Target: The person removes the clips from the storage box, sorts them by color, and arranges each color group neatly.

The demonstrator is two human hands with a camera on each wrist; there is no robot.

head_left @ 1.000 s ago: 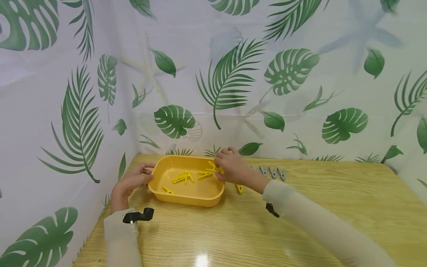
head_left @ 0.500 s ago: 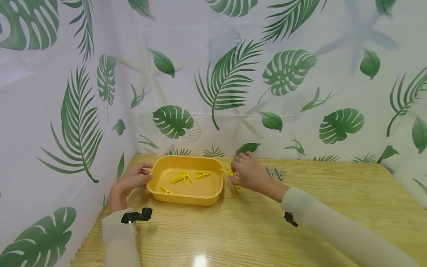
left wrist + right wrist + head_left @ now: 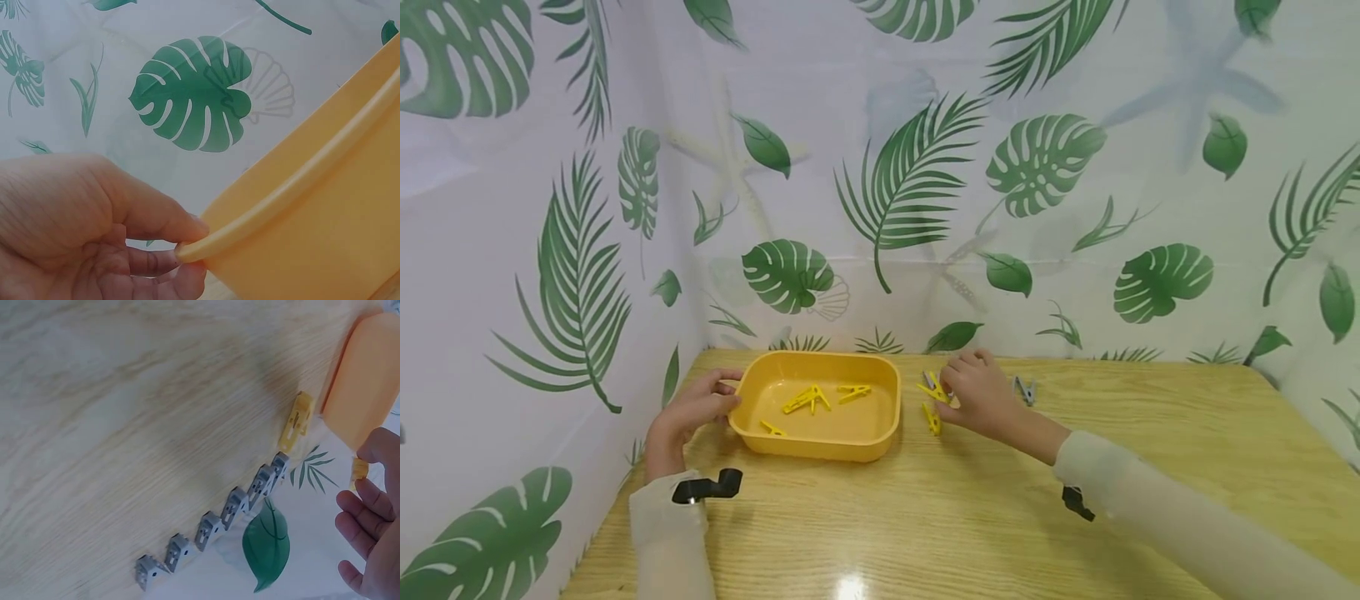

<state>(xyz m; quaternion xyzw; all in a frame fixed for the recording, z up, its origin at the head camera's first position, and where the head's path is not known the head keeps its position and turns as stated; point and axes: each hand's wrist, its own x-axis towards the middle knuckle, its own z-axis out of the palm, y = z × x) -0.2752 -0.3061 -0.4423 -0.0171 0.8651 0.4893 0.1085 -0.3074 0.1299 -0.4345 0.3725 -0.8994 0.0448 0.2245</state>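
Note:
My left hand [image 3: 696,404] pinches the left rim of a yellow plastic basin [image 3: 816,448], thumb on top and fingers below in the left wrist view. Several yellow clothespins [image 3: 806,399] lie inside the basin. To its right, my right hand [image 3: 981,396] pinches another yellow clothespin [image 3: 359,471] between thumb and finger, above the table. Below that hand one more yellow clothespin [image 3: 932,418] lies on the table. It stands at the end of a row of several grey clothespins [image 3: 209,529], most of which my right hand hides in the head view.
The wooden table [image 3: 850,525] extends in front of the basin and to the right. A white leaf-patterned sheet [image 3: 917,183] hangs behind it and along its left side.
My right hand has moved right, from over the basin's right rim to above the clothespin row, carrying a yellow clothespin. My left hand stays on the basin rim.

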